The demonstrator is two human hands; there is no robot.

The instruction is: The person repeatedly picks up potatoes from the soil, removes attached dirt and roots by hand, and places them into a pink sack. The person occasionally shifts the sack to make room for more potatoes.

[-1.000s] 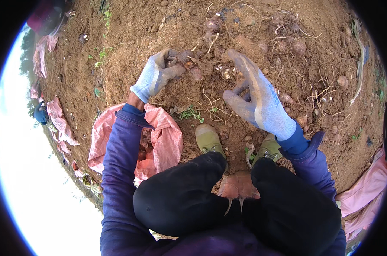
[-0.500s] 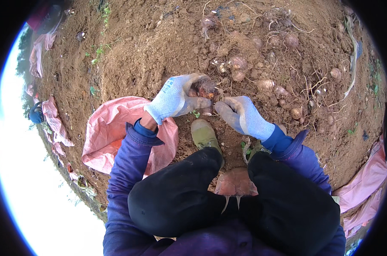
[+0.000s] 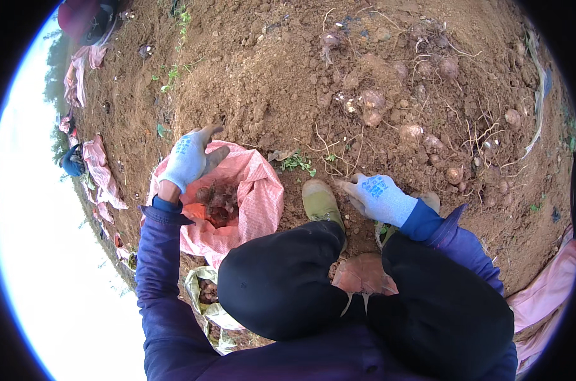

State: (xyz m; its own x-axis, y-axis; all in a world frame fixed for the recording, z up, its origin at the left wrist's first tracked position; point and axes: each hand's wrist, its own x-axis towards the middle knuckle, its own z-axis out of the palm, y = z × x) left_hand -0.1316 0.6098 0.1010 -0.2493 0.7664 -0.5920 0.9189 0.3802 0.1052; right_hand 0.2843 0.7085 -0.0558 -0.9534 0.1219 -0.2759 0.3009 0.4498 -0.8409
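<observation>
Left hand (image 3: 191, 159): fingers parted, holding nothing — over pink woven sack (image 3: 262, 190) with tubers (image 3: 221, 202) | right hand (image 3: 380, 197): fingers half-curled, grip unclear — near olive shoe (image 3: 321, 202)

This is an open farm field, at a spot where root crops are out of the ground. Bare brown soil (image 3: 256, 82) spreads all around the sack (image 3: 262, 200), the open pink one, which has dirty tubers (image 3: 221, 204) inside. Right of the sack, more tubers (image 3: 373, 105) lie on the loose earth among stringy roots (image 3: 481, 130). Small green weeds (image 3: 297, 162) grow just beside it, on its right. Well to the left of the sack are a row of pink bags (image 3: 96, 162), a person in blue (image 3: 72, 162), hazy trees (image 3: 58, 73) and bright sky (image 3: 59, 241).
</observation>
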